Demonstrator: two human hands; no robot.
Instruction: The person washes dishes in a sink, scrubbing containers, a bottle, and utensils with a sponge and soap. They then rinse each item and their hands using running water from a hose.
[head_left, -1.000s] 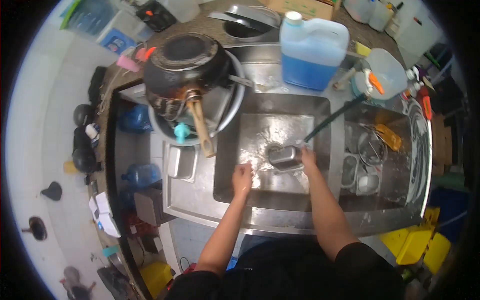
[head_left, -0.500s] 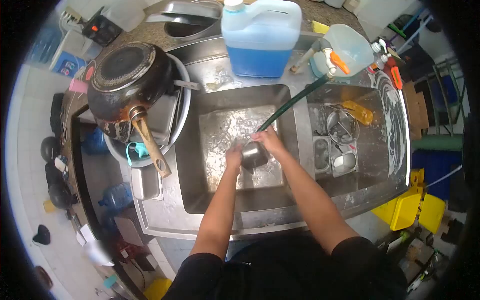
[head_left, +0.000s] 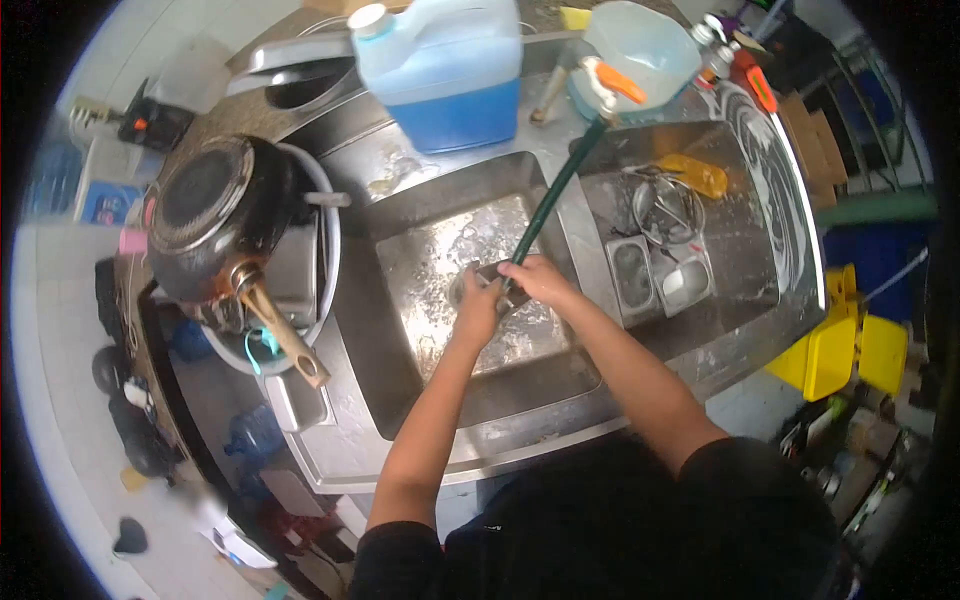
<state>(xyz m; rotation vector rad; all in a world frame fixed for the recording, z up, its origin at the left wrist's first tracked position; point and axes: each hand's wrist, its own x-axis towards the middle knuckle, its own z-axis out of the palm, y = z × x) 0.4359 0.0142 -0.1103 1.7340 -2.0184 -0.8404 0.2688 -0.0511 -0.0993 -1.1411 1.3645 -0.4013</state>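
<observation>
Over the left sink basin (head_left: 400, 370), my left hand (head_left: 478, 306) is closed on a small metal container (head_left: 490, 272), which its fingers partly cover. Beside it, my right hand (head_left: 536, 280) grips the lower end of a green hose (head_left: 560, 185) and is close against the container. The hose runs up to a tap with an orange handle (head_left: 618, 82). Wet, shiny patches cover the basin floor under my hands.
At the left, a blackened pan (head_left: 210, 215) rests on a large bowl (head_left: 332, 240) of metalware. A jug of blue liquid (head_left: 450, 95) stands behind the basin. The right basin (head_left: 720, 300) holds metal containers and a yellow bottle (head_left: 695, 175).
The view has turned and shifted. The metal container has tilted and now sits higher between my hands, more hidden by my fingers. My right hand still holds the hose.
</observation>
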